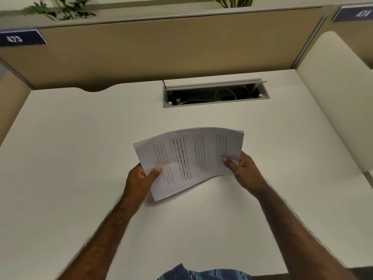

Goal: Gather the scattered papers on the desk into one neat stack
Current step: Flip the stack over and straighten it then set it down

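Observation:
A stack of printed white papers is held above the middle of the white desk, bowed slightly and tilted, with the text running sideways. My left hand grips the stack's near-left edge, thumb on top. My right hand grips its right edge, thumb pressed on the top sheet. The sheets lie together as one bundle; their edges look roughly aligned. No other loose paper shows on the desk.
An open cable tray with white cords is set into the desk behind the papers. Tan partition walls enclose the back, with number signs 473 and 474. A cream side panel stands at the right.

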